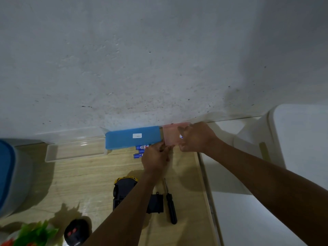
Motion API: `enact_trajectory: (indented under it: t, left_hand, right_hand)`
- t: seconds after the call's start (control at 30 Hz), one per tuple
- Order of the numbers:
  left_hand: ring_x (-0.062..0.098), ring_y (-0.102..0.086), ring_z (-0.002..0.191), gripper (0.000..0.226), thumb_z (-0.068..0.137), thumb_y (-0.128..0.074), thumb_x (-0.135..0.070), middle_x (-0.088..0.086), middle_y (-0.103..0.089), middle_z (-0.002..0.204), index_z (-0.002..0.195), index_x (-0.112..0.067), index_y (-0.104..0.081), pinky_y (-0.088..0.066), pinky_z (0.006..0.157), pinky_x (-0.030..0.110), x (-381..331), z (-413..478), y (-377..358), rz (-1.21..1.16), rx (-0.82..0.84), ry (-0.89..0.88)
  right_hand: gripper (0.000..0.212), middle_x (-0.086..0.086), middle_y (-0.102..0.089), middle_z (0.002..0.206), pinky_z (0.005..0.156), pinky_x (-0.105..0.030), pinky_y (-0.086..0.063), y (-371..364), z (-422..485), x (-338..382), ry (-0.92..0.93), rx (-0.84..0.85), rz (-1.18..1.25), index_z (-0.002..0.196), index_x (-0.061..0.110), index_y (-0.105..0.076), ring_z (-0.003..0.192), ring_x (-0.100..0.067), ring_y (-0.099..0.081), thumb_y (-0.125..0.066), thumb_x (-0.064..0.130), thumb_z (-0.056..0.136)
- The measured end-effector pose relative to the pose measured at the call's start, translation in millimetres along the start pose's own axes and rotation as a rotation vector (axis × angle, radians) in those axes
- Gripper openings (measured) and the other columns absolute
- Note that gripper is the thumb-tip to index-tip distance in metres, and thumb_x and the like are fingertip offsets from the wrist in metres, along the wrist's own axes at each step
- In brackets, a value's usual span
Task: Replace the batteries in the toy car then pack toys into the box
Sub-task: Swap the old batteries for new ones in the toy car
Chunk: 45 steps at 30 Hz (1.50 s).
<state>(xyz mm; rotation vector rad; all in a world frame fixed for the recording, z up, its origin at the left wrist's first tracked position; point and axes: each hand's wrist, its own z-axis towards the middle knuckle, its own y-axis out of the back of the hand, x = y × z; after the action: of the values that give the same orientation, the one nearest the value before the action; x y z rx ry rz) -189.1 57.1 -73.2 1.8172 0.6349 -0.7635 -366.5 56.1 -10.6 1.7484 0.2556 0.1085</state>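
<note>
A translucent pink case [171, 134] stands at the back of the table against the wall. My right hand [197, 137] grips its right side, and a bit of a blue and white battery shows by the fingers. My left hand [155, 158] pinches the case's lower left corner with curled fingers. Loose blue batteries [141, 151] lie just left of that hand. The yellow and black toy car [122, 189] lies upside down near me, partly under my left forearm. Its black battery cover [157, 203] and a black screwdriver [170, 205] lie to its right.
A blue lid [132, 137] and a clear plastic box [74, 150] sit by the wall. A black remote [74, 233] and a green toy [35, 235] lie at the near left. A blue-lidded tub [8, 174] stands far left, a white chair [266, 139] to the right.
</note>
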Motion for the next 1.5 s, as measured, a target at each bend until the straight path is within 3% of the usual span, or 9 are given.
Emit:
enact_trajectory:
  t: [0.27, 0.4, 0.5, 0.7, 0.9, 1.1, 1.2, 1.33, 1.5]
  left_hand:
    - [0.006, -0.060, 0.061, 0.032, 0.092, -0.054, -0.058, -0.009, -0.062, 0.058, 0.084, -0.032, -0.071, -0.044, 0.055, 0.024, 1.7, 1.3, -1.4, 0.045, 0.017, -0.011]
    - [0.007, -0.062, 0.053, 0.030, 0.092, -0.058, -0.052, -0.008, -0.064, 0.054, 0.080, -0.028, -0.070, -0.052, 0.059, 0.028, 1.0, 1.6, -1.8, 0.045, 0.007, 0.023]
    - [0.005, -0.062, 0.052, 0.025, 0.092, -0.060, -0.048, -0.008, -0.064, 0.054, 0.088, -0.027, -0.072, -0.055, 0.061, 0.030, 0.2, 0.1, -1.1, 0.043, 0.010, 0.032]
    - [0.013, -0.066, 0.067, 0.036, 0.088, -0.058, -0.059, -0.007, -0.069, 0.064, 0.099, -0.029, -0.073, -0.054, 0.065, 0.032, 1.1, -0.7, 0.3, 0.049, 0.033, -0.012]
    - [0.023, -0.066, 0.089, 0.046, 0.090, -0.060, -0.053, 0.003, -0.073, 0.096, 0.125, -0.024, -0.063, -0.053, 0.073, 0.035, -1.2, -6.2, 0.7, 0.021, -0.024, -0.060]
    - [0.020, -0.069, 0.089, 0.025, 0.096, -0.058, -0.036, 0.002, -0.076, 0.098, 0.111, -0.023, -0.073, -0.051, 0.076, 0.029, -4.9, -9.2, -0.4, 0.033, 0.030, -0.157]
    - [0.020, -0.069, 0.092, 0.020, 0.097, -0.059, -0.022, 0.003, -0.076, 0.103, 0.108, -0.018, -0.075, -0.051, 0.080, 0.029, -1.3, -8.1, 0.5, 0.025, 0.034, -0.199]
    - [0.022, -0.070, 0.094, 0.023, 0.096, -0.057, -0.010, 0.007, -0.075, 0.106, 0.112, -0.014, -0.074, -0.049, 0.083, 0.025, 2.5, -5.7, 3.6, 0.047, 0.046, -0.234]
    - [0.021, -0.070, 0.093, 0.024, 0.094, -0.057, -0.004, 0.007, -0.075, 0.105, 0.108, -0.013, -0.075, -0.049, 0.084, 0.024, 3.7, -4.6, 5.3, 0.008, 0.054, -0.284]
  right_hand:
    - [0.016, -0.001, -0.056, 0.049, 0.045, -0.017, -0.028, -0.9, 5.4, 11.5, 0.043, 0.021, -0.054, 0.063, 0.013, -0.064, 0.039, -0.020, -0.052, -0.068, 0.028, 0.060]
    - [0.020, 0.004, -0.047, 0.052, 0.045, -0.020, -0.015, 11.0, 8.7, 6.6, 0.052, 0.025, -0.096, 0.066, 0.017, -0.061, 0.045, -0.017, -0.041, -0.061, 0.038, 0.070]
    - [0.029, 0.005, -0.050, 0.058, 0.051, -0.023, -0.024, 17.5, 9.6, -2.8, 0.055, 0.030, -0.096, 0.070, 0.019, -0.057, 0.049, -0.016, -0.043, -0.057, 0.047, 0.074]
    - [0.024, 0.005, -0.066, 0.057, 0.047, -0.018, -0.039, 12.3, -1.1, -13.2, -0.142, -0.360, 0.139, 0.079, 0.023, -0.070, 0.040, -0.017, -0.058, -0.065, 0.043, 0.067]
    - [0.026, 0.003, -0.060, 0.052, 0.048, -0.022, -0.040, 12.5, -1.8, -4.6, -0.421, -0.546, 0.258, 0.080, 0.021, -0.057, 0.043, -0.022, -0.058, -0.072, 0.042, 0.081]
    - [0.036, 0.005, -0.058, 0.064, 0.058, -0.027, -0.040, 1.0, -1.1, 10.2, -0.730, -0.328, 0.567, 0.070, 0.025, -0.050, 0.064, -0.020, -0.059, -0.057, 0.056, 0.087]
    - [0.040, 0.004, -0.052, 0.060, 0.058, -0.031, -0.042, -9.0, 0.8, 18.3, -0.657, -0.214, 0.818, 0.061, 0.022, -0.046, 0.062, -0.018, -0.055, -0.060, 0.047, 0.089]
    - [0.029, -0.004, -0.067, 0.095, 0.075, -0.033, -0.049, -17.2, 4.8, 23.1, -0.467, 0.101, 0.698, 0.099, 0.016, -0.066, 0.088, -0.022, -0.064, -0.055, 0.042, 0.094]
    - [0.038, 0.001, -0.062, 0.124, 0.079, -0.022, -0.036, -2.2, 9.1, 21.9, -0.291, 0.212, 0.562, 0.128, 0.028, -0.057, 0.110, -0.021, -0.058, -0.057, 0.045, 0.094]
